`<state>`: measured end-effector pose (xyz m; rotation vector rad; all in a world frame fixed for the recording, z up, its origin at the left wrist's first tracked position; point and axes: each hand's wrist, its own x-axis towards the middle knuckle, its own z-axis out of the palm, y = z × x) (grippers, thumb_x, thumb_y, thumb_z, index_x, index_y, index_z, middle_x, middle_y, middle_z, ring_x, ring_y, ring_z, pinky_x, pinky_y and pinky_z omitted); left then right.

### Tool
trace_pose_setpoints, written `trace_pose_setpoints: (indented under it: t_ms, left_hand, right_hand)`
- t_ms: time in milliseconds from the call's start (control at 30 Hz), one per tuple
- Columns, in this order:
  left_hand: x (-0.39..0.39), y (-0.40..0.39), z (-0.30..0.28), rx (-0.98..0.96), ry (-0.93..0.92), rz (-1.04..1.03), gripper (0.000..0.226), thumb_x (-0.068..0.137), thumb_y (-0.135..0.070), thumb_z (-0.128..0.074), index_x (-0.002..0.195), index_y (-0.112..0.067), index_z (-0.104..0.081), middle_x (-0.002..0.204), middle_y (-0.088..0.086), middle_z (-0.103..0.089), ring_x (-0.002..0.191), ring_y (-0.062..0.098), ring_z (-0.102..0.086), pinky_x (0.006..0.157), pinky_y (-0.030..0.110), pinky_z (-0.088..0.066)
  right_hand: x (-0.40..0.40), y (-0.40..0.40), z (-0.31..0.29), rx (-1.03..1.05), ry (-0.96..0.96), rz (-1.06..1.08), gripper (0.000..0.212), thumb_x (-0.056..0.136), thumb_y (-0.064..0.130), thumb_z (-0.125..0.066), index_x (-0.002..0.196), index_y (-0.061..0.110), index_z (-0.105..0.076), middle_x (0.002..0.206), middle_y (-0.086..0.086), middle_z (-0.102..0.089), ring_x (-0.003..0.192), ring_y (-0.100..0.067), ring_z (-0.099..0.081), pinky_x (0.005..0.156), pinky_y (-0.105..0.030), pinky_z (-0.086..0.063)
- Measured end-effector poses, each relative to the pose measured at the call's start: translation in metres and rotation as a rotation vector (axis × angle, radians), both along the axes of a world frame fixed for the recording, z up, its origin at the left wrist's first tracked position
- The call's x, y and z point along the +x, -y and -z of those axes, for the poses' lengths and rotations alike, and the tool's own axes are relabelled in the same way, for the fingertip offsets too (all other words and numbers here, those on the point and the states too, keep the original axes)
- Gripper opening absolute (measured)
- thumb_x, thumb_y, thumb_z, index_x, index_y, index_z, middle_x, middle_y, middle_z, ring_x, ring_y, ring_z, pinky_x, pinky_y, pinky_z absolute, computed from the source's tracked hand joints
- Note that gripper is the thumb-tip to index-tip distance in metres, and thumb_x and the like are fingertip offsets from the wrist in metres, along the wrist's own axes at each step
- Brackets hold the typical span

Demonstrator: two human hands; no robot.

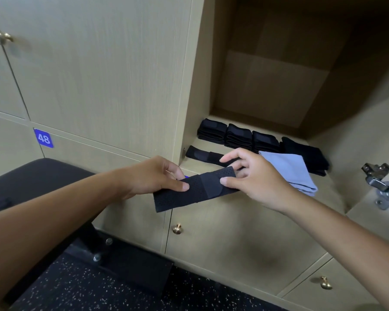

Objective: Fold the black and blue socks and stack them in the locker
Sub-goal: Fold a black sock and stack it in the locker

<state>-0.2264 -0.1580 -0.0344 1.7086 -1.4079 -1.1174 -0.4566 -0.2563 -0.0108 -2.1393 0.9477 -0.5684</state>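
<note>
I see a black sock [195, 189] held flat at the locker's [267, 86] front lip. My left hand [153, 176] pinches its 9 o'clock end; my right hand [254, 176] pinches its 3 o'clock end. At 12 o'clock lie another black sock [202, 154] and folded black stacks [238, 136]. Blue socks [292, 171] sit at 3 o'clock.

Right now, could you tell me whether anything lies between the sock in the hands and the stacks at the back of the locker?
Yes. An unfolded black sock lies flat across the shelf front, between the held sock and the black stacks. The blue sock lies on the right.
</note>
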Motion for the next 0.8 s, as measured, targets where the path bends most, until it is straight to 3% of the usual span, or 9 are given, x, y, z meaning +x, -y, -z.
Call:
trace_pose_setpoints:
  t_ms: [200, 400, 567, 700, 800]
  left_hand:
    - [0.002, -0.001, -0.004, -0.036, 0.022, 0.054, 0.009, 0.091, -0.023, -0.076, 0.091, -0.013, -0.075, 0.084, 0.012, -0.076, 0.072, 0.015, -0.068, 0.072, 0.024, -0.048]
    - [0.001, -0.001, -0.001, -0.041, 0.003, 0.096, 0.011, 0.090, -0.024, -0.077, 0.093, -0.013, -0.074, 0.095, 0.020, -0.076, 0.078, 0.019, -0.067, 0.079, 0.029, -0.047]
    - [0.001, 0.000, -0.003, -0.034, -0.063, 0.065, 0.010, 0.091, -0.023, -0.075, 0.091, -0.012, -0.074, 0.081, 0.006, -0.075, 0.068, 0.012, -0.064, 0.062, 0.018, -0.046]
    - [0.004, 0.004, 0.001, -0.062, -0.082, -0.040, 0.023, 0.091, -0.033, -0.075, 0.095, -0.010, -0.075, 0.079, 0.003, -0.072, 0.068, 0.013, -0.063, 0.063, 0.023, -0.047]
    - [0.010, 0.005, 0.003, -0.105, -0.085, -0.095, 0.036, 0.095, -0.042, -0.068, 0.095, -0.007, -0.071, 0.077, 0.005, -0.070, 0.066, 0.015, -0.062, 0.064, 0.025, -0.047]
  right_hand:
    - [0.004, -0.012, -0.003, -0.303, -0.287, -0.229, 0.038, 0.076, 0.036, -0.085, 0.101, 0.037, -0.057, 0.108, 0.019, -0.061, 0.106, 0.000, -0.055, 0.088, -0.029, -0.048]
    - [0.013, -0.025, -0.001, -0.446, -0.429, -0.296, 0.044, 0.076, 0.045, -0.084, 0.101, 0.035, -0.049, 0.100, 0.020, -0.050, 0.099, -0.001, -0.044, 0.079, -0.026, -0.044]
    - [0.018, -0.028, -0.001, -0.559, -0.461, -0.290, 0.042, 0.081, 0.050, -0.077, 0.103, 0.036, -0.045, 0.098, 0.022, -0.046, 0.099, 0.005, -0.042, 0.062, -0.017, -0.033]
    - [0.019, -0.024, 0.001, -0.623, -0.500, -0.284, 0.031, 0.087, 0.051, -0.071, 0.102, 0.035, -0.049, 0.101, 0.016, -0.050, 0.087, -0.005, -0.044, 0.061, -0.016, -0.033]
    - [0.019, -0.013, -0.001, -0.618, -0.508, -0.241, 0.028, 0.087, 0.050, -0.071, 0.100, 0.034, -0.052, 0.103, 0.016, -0.053, 0.090, -0.006, -0.048, 0.066, -0.022, -0.040]
